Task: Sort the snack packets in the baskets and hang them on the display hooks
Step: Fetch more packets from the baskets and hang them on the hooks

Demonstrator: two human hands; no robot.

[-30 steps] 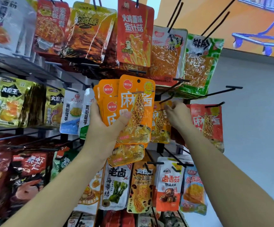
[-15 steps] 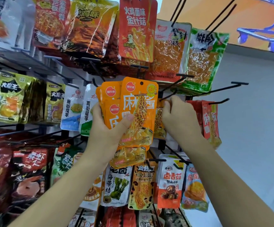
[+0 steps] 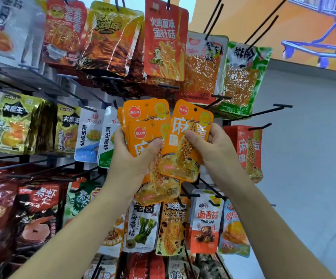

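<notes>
Since half a second ago the right hand [image 3: 213, 150] has come away from the hook behind the bundle and taken hold of the front packet, which now sits tilted to the right, apart from the rest at its top. That single orange packet [image 3: 185, 141] is pinched between the thumb on its printed face and the fingers [image 3: 216, 130] curled behind its right edge; its lower left corner overlaps the bundle. The left hand [image 3: 131, 158] grips the stack of orange packets [image 3: 143, 121], thumb pressed across the front and fingers [image 3: 117, 135] wrapped round the left edge, holding it upright in front of the middle row of the display rack. Just to the right of the right hand, red packets [image 3: 248, 152] of the same design hang on a short hook [image 3: 260, 126], and above them a long bare hook [image 3: 263, 112] juts out to the right. A green packet [image 3: 243, 77] and a tall red-orange packet [image 3: 166, 43] hang in the row above the hands; more packets hang below the forearms.
</notes>
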